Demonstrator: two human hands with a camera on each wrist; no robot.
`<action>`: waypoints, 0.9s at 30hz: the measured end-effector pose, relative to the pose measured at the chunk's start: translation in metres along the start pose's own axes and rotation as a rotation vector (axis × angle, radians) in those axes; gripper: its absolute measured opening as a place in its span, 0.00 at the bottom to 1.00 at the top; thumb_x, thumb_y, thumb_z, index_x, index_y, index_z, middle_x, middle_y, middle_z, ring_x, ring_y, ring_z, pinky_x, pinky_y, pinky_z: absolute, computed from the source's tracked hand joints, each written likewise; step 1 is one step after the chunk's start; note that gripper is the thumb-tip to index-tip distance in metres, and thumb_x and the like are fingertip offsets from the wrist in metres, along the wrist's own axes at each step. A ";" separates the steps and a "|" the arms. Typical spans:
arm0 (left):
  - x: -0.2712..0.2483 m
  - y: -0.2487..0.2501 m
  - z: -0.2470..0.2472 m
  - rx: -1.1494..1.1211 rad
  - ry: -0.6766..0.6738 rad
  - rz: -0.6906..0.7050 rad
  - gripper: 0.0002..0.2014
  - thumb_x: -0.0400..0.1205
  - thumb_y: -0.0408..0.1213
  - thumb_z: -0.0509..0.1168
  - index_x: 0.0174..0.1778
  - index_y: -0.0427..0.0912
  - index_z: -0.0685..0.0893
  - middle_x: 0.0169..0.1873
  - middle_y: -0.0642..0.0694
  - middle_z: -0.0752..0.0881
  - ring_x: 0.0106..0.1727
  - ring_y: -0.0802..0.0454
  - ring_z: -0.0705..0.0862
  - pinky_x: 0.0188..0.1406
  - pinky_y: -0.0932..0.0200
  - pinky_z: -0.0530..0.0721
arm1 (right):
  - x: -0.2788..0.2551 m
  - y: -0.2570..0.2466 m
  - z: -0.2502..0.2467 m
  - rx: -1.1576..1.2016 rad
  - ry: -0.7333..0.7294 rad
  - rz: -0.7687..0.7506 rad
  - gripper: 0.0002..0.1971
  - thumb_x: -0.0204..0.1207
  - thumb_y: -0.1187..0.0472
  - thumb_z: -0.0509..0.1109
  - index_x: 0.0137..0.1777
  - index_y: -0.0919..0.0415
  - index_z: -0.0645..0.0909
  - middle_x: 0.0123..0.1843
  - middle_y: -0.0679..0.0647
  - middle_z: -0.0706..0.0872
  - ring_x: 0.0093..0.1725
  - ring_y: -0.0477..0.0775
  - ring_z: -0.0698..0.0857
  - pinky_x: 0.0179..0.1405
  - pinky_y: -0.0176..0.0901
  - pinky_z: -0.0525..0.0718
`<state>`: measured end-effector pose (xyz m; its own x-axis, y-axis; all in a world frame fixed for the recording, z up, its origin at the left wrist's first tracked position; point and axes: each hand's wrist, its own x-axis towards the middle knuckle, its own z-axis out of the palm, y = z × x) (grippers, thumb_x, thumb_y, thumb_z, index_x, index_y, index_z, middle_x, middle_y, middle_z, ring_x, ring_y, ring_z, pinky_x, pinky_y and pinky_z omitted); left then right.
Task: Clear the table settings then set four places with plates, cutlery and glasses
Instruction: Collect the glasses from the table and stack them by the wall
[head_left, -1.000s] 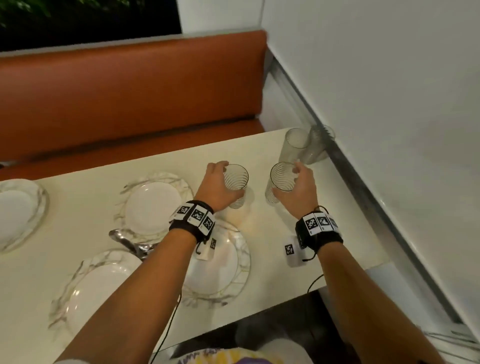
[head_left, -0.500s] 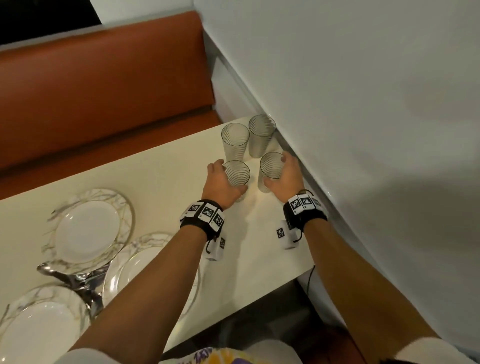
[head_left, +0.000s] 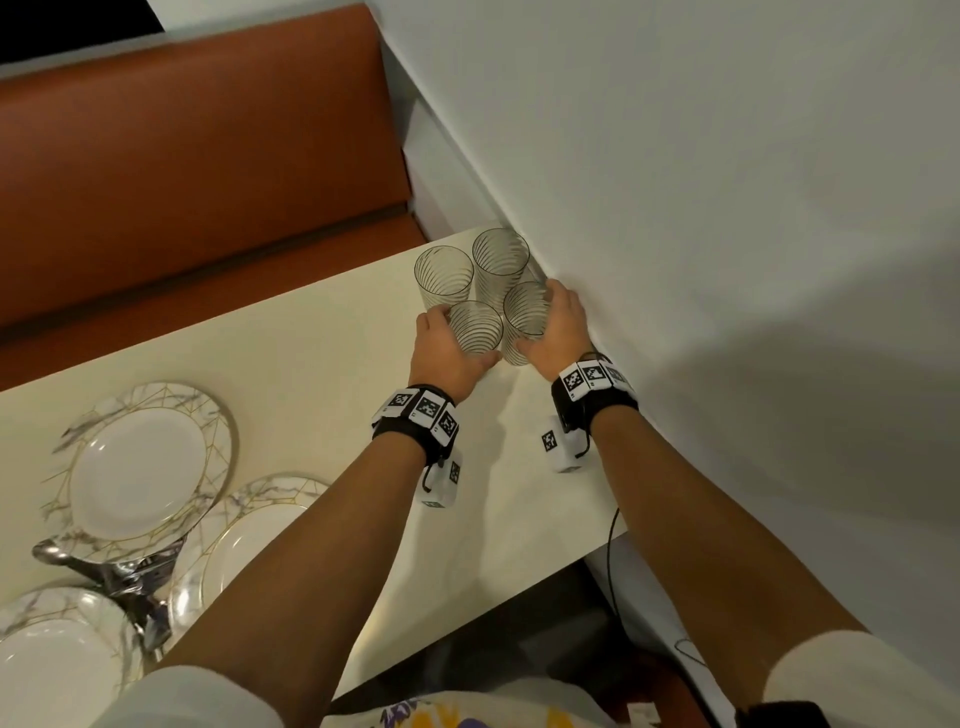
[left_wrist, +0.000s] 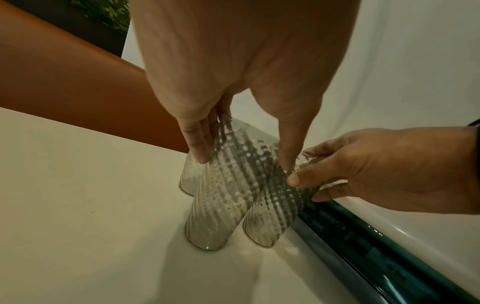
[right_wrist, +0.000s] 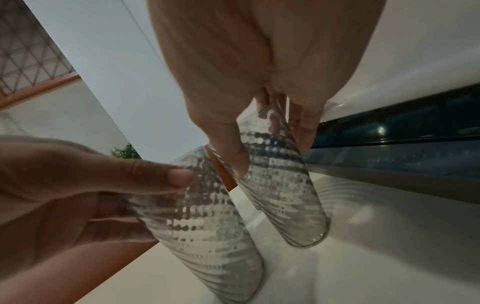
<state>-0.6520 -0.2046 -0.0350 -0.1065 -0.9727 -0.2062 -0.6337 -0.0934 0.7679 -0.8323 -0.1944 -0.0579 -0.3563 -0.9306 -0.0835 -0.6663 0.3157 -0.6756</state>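
Observation:
Several ribbed clear glasses stand clustered at the table's far right corner by the wall. My left hand (head_left: 452, 345) grips the near-left glass (head_left: 475, 327), seen in the left wrist view as the front glass (left_wrist: 218, 211), with fingers (left_wrist: 197, 144) and thumb either side of it. My right hand (head_left: 558, 327) grips the near-right glass (head_left: 525, 317), which in the right wrist view (right_wrist: 283, 185) stands on the table beside the window ledge. Two more glasses (head_left: 444, 278) (head_left: 500, 262) stand free just behind. Marble-patterned plates (head_left: 140, 467) lie at the left.
A pile of silver cutlery (head_left: 119, 577) lies between the plates at lower left. The white wall (head_left: 675, 208) and a dark window ledge (left_wrist: 363, 236) border the table's right side. An orange bench (head_left: 182, 156) runs behind the table (head_left: 311, 389).
Both hands have carried their glasses away from the plates to the far right corner, up against the two standing glasses. The view has swung right.

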 end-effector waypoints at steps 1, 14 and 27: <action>0.001 0.001 0.001 -0.006 0.007 -0.010 0.49 0.70 0.46 0.86 0.83 0.35 0.68 0.77 0.39 0.74 0.76 0.43 0.76 0.74 0.51 0.76 | 0.002 0.000 0.000 -0.006 -0.005 0.004 0.48 0.62 0.57 0.86 0.80 0.64 0.66 0.71 0.62 0.75 0.72 0.63 0.74 0.76 0.61 0.73; 0.000 0.003 0.005 -0.075 0.006 -0.075 0.56 0.68 0.50 0.87 0.86 0.34 0.63 0.80 0.36 0.73 0.81 0.40 0.74 0.79 0.49 0.74 | 0.009 -0.006 0.002 -0.018 -0.055 0.082 0.62 0.61 0.59 0.88 0.88 0.59 0.49 0.83 0.62 0.65 0.83 0.63 0.65 0.82 0.61 0.70; -0.066 -0.108 -0.080 -0.082 0.112 0.122 0.12 0.84 0.38 0.72 0.63 0.42 0.87 0.53 0.49 0.91 0.52 0.54 0.88 0.57 0.51 0.88 | -0.094 -0.072 -0.001 -0.235 0.372 -0.136 0.39 0.61 0.67 0.70 0.77 0.63 0.69 0.71 0.64 0.74 0.67 0.67 0.72 0.68 0.54 0.68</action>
<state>-0.5151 -0.1474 -0.0553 -0.0896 -0.9950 -0.0434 -0.5558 0.0138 0.8312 -0.7517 -0.1290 -0.0010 -0.4377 -0.8504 0.2919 -0.8385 0.2689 -0.4740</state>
